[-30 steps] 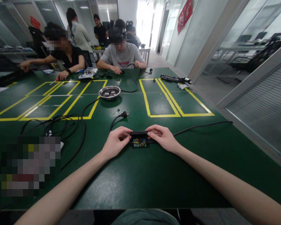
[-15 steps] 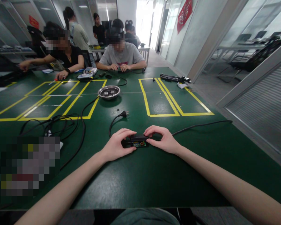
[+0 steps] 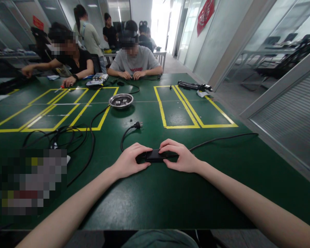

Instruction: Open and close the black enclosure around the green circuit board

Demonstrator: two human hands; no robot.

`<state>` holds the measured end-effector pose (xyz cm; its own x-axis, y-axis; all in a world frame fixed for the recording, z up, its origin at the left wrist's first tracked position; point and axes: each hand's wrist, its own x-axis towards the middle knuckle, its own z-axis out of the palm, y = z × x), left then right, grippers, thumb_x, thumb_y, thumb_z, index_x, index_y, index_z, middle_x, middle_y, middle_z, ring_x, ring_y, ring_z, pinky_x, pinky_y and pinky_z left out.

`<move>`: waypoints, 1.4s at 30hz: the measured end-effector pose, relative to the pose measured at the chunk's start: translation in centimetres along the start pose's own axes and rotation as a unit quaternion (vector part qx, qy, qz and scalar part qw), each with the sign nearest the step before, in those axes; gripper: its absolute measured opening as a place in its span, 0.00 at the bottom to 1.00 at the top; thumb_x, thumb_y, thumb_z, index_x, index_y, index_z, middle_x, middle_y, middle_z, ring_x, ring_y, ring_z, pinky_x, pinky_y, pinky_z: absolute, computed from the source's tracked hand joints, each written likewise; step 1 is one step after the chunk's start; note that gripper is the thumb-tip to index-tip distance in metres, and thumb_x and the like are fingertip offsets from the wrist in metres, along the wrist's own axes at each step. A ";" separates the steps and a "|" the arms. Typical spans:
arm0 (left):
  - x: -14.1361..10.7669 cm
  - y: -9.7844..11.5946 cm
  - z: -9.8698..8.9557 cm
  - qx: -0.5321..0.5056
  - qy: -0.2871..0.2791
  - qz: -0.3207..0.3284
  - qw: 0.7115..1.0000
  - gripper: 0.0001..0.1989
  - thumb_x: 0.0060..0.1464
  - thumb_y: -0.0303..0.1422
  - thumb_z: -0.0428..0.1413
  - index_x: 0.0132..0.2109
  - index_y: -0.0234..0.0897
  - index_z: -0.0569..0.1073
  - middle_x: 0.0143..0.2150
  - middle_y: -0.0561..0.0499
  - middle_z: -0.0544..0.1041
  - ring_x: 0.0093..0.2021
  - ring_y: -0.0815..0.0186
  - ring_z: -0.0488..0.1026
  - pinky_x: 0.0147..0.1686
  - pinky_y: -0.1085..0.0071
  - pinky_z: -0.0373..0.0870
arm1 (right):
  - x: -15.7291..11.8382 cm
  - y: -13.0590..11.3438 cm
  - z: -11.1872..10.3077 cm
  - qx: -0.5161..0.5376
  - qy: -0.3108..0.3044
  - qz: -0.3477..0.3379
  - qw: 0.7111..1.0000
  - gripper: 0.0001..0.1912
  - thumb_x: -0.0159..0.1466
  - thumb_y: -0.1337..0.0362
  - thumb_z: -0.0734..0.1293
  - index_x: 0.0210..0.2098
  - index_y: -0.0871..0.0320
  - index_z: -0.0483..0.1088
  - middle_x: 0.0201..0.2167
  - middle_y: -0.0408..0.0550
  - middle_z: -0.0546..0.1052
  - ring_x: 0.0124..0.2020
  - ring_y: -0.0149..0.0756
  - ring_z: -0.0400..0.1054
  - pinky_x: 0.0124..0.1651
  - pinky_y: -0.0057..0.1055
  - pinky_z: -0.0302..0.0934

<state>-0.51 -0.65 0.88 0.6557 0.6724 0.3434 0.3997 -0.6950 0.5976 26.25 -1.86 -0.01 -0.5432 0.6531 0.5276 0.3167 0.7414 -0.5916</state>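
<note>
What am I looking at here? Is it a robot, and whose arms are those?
No robot here! Those bare arms belong to a person wearing a camera on their head. It looks forward and down, so you see about what they would see.

Their left hand and right hand hold the two ends of a small black case, fingertips behind and thumbs in front. It's at the green table.

Beyond the hands lie a black plug and a metal bowl with little shiny pieces inside. Yellow tape makes boxes on the table, and black cables curl at the left. The blocky patch at the left is blurred, so I can't tell what it hides.
</note>
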 end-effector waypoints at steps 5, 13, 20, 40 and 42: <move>0.0 0.1 0.1 0.006 0.001 -0.007 1.000 0.19 0.54 0.28 0.67 0.53 0.38 0.76 0.47 0.48 0.82 0.47 0.59 0.77 0.50 0.61 0.75 | 0.1 -0.1 0.0 -0.016 -0.011 -0.026 0.999 0.15 0.61 0.72 0.69 0.48 0.56 0.74 0.48 0.55 0.78 0.48 0.41 0.76 0.52 0.40 0.72; 0.0 0.1 0.1 0.018 0.011 0.002 1.000 0.16 0.54 0.29 0.67 0.50 0.37 0.77 0.45 0.48 0.83 0.45 0.59 0.78 0.47 0.62 0.76 | 0.1 -0.3 0.2 -0.036 -0.007 -0.039 0.999 0.15 0.62 0.72 0.68 0.48 0.55 0.74 0.48 0.55 0.80 0.48 0.42 0.76 0.51 0.41 0.73; 0.2 0.3 0.1 0.067 0.004 0.023 0.997 0.12 0.61 0.34 0.62 0.50 0.36 0.76 0.44 0.45 0.83 0.42 0.57 0.77 0.44 0.60 0.75 | 0.2 -0.1 0.5 -0.080 -0.051 -0.023 0.995 0.25 0.61 0.71 0.70 0.58 0.55 0.71 0.51 0.55 0.79 0.48 0.44 0.74 0.52 0.45 0.72; 0.4 0.9 1.1 0.195 -0.058 0.006 0.979 0.08 0.67 0.38 0.56 0.43 0.38 0.72 0.37 0.48 0.80 0.36 0.58 0.76 0.39 0.63 0.68 | 0.4 -0.8 0.8 -0.161 -0.111 0.004 0.981 0.12 0.69 0.65 0.68 0.51 0.59 0.72 0.40 0.53 0.80 0.40 0.42 0.74 0.43 0.37 0.69; 0.4 0.9 1.0 0.198 -0.054 0.005 0.979 0.09 0.66 0.39 0.57 0.44 0.37 0.72 0.37 0.48 0.80 0.36 0.58 0.76 0.38 0.63 0.68 | 0.5 -0.8 0.5 -0.173 -0.103 0.008 0.979 0.10 0.69 0.62 0.70 0.48 0.59 0.73 0.38 0.52 0.80 0.38 0.42 0.73 0.41 0.36 0.68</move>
<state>0.73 -1.29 0.85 0.7168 0.6486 0.2559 0.5952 -0.7604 0.2598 25.35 -2.21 0.46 -0.6704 0.6465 0.3641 0.5519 0.7625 -0.3377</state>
